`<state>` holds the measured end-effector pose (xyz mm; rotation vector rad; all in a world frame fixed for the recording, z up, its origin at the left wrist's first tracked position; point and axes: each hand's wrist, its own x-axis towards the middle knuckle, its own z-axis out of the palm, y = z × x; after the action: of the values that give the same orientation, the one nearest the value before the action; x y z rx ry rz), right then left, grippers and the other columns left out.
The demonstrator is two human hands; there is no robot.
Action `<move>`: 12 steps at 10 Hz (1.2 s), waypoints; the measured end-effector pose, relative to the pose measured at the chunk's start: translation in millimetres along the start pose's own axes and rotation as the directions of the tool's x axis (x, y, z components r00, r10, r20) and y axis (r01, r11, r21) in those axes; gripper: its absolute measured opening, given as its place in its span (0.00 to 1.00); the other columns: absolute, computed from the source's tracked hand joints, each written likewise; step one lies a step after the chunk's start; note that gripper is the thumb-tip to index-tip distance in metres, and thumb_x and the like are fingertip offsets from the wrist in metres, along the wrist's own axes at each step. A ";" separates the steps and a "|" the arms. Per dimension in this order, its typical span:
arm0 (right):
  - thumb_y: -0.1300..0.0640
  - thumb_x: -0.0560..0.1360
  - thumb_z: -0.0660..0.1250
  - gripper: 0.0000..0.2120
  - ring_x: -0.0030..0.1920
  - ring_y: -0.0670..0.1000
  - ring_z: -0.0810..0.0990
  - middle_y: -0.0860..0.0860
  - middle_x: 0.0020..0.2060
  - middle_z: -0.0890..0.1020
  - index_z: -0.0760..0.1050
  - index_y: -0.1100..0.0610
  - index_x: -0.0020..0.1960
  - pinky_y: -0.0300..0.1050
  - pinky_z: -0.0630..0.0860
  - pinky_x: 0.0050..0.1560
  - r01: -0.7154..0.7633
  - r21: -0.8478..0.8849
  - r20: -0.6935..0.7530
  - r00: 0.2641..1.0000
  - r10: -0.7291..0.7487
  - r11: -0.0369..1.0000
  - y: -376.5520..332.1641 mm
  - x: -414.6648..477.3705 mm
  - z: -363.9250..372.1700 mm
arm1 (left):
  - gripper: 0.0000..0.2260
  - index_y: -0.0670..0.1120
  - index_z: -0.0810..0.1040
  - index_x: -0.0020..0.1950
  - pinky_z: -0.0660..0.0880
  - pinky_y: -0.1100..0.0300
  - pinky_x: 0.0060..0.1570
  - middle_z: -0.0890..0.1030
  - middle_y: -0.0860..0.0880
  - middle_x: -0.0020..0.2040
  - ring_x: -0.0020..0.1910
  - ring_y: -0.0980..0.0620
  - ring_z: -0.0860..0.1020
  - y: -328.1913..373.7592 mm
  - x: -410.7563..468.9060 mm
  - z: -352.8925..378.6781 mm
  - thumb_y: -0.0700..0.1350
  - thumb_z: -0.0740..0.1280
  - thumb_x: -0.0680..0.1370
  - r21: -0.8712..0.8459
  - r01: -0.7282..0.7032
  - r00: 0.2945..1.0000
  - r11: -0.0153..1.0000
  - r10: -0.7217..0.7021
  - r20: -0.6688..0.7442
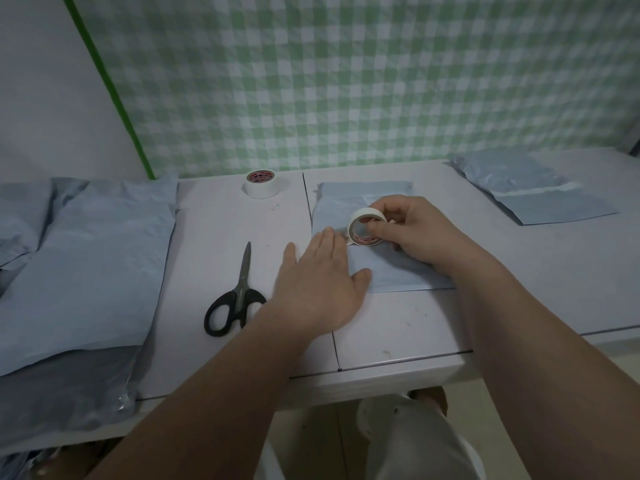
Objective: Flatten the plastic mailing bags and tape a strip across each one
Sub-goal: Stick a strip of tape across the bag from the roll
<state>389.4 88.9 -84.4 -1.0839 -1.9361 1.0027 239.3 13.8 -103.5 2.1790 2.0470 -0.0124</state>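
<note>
Our right hand [415, 233] grips the tape roll [365, 214] just right of our flat left hand [318, 282] (fingers straight), both on the mailing bag [398, 271]; we'd pull the strip rightward across it.

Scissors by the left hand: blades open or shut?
Shut. The scissors lie flat on the table, both blades together in one line pointing away; the left hand is beside them, not holding them.

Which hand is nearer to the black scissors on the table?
Left. The left hand lies flat just right of the scissors; the right hand is farther right, holding a tape roll over the bag.
</note>
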 end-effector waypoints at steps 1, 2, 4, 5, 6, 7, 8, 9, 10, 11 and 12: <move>0.61 0.74 0.70 0.01 0.34 0.40 0.73 0.45 0.36 0.80 0.80 0.58 0.45 0.33 0.69 0.38 0.001 0.041 -0.009 1.000 -0.001 0.999 -1.9 -0.3 0.9 | 0.30 0.44 0.41 0.78 0.39 0.45 0.73 0.41 0.49 0.79 0.77 0.53 0.40 0.1 -0.1 -0.2 0.59 0.43 0.81 -0.010 -0.001 1.000 1.000 0.001 -0.008; 0.59 0.72 0.72 0.03 0.34 0.40 0.73 0.46 0.36 0.80 0.80 0.57 0.44 0.32 0.68 0.38 -0.035 0.092 0.006 0.999 0.034 0.995 -4.4 -1.0 -0.6 | 0.30 0.45 0.41 0.78 0.39 0.45 0.73 0.41 0.49 0.79 0.77 0.53 0.41 0.3 -0.1 0.3 0.59 0.43 0.81 -0.013 -0.004 1.000 1.000 0.004 -0.015; 0.54 0.71 0.73 0.16 0.38 0.49 0.76 0.57 0.36 0.80 0.78 0.68 0.41 0.44 0.70 0.45 -0.117 0.181 -0.072 0.989 0.131 0.977 -4.4 3.5 -2.1 | 0.30 0.44 0.41 0.78 0.40 0.44 0.74 0.42 0.48 0.79 0.77 0.53 0.41 1.1 -0.6 0.7 0.59 0.44 0.81 0.000 -0.002 1.000 1.000 0.002 -0.025; 0.54 0.69 0.73 0.17 0.35 0.51 0.73 0.57 0.32 0.76 0.76 0.69 0.38 0.46 0.68 0.41 -0.136 0.141 -0.147 0.977 0.156 0.981 -5.8 5.6 -0.7 | 0.30 0.44 0.42 0.78 0.40 0.44 0.74 0.42 0.48 0.79 0.77 0.52 0.41 1.2 -0.6 0.8 0.59 0.44 0.81 0.005 0.002 1.000 1.000 -0.002 -0.026; 0.57 0.69 0.73 0.15 0.30 0.46 0.70 0.53 0.28 0.72 0.75 0.68 0.36 0.39 0.66 0.34 -0.149 0.069 -0.186 0.969 0.159 0.986 -9.1 6.1 -1.9 | 0.30 0.43 0.42 0.78 0.40 0.44 0.74 0.42 0.48 0.79 0.77 0.52 0.42 1.2 -0.2 1.3 0.59 0.44 0.81 0.013 0.004 1.000 1.000 -0.004 -0.030; 0.59 0.69 0.72 0.13 0.29 0.46 0.69 0.52 0.28 0.72 0.75 0.69 0.36 0.37 0.64 0.30 -0.159 -0.009 -0.185 0.970 0.154 0.987 -10.7 5.8 -3.1 | 0.30 0.44 0.43 0.78 0.41 0.43 0.74 0.42 0.48 0.79 0.77 0.52 0.42 0.7 -0.2 1.9 0.59 0.44 0.81 0.014 0.001 0.999 1.000 -0.001 -0.035; 0.60 0.68 0.72 0.12 0.30 0.46 0.69 0.53 0.28 0.72 0.74 0.70 0.37 0.37 0.65 0.30 -0.174 -0.058 -0.180 0.970 0.161 0.983 -10.4 6.1 -5.3 | 0.30 0.44 0.43 0.78 0.41 0.43 0.74 0.43 0.48 0.79 0.77 0.52 0.42 0.4 0.1 2.7 0.59 0.44 0.81 0.012 0.000 0.999 1.000 0.001 -0.047; 0.61 0.67 0.71 0.11 0.29 0.46 0.69 0.53 0.27 0.72 0.74 0.68 0.34 0.37 0.66 0.29 -0.187 -0.093 -0.168 0.971 0.170 0.978 -10.8 6.9 -7.9 | 0.30 0.44 0.43 0.78 0.41 0.43 0.73 0.43 0.48 0.79 0.77 0.52 0.42 0.4 0.6 3.1 0.59 0.44 0.81 0.013 -0.004 0.999 1.000 0.004 -0.051; 0.62 0.67 0.71 0.12 0.24 0.43 0.66 0.50 0.23 0.70 0.70 0.60 0.28 0.33 0.63 0.24 -0.201 -0.142 -0.162 0.971 0.178 0.969 -13.8 6.9 -9.2 | 0.30 0.44 0.43 0.78 0.41 0.43 0.73 0.43 0.48 0.79 0.77 0.52 0.42 0.2 0.3 3.3 0.59 0.44 0.81 0.015 -0.004 0.999 1.000 0.005 -0.052; 0.61 0.67 0.71 0.13 0.26 0.46 0.67 0.53 0.25 0.71 0.69 0.59 0.28 0.36 0.65 0.28 -0.199 -0.164 -0.162 0.971 0.173 0.966 -18.1 6.5 -9.8 | 0.30 0.44 0.43 0.78 0.40 0.43 0.73 0.42 0.48 0.79 0.77 0.52 0.42 0.2 0.1 2.9 0.59 0.43 0.81 0.010 -0.002 0.999 1.000 0.003 -0.043; 0.60 0.67 0.71 0.15 0.30 0.49 0.68 0.55 0.27 0.70 0.67 0.58 0.26 0.42 0.66 0.32 -0.182 -0.193 -0.170 0.974 0.150 0.964 -23.2 8.0 -9.6 | 0.30 0.44 0.42 0.78 0.40 0.42 0.73 0.42 0.48 0.79 0.77 0.53 0.41 0.3 0.1 2.9 0.59 0.43 0.81 0.007 -0.002 0.999 1.000 0.002 -0.044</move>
<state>385.9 90.6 -58.4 -1.4202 -1.8776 0.7890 239.8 13.5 -106.3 2.2046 2.0715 0.0290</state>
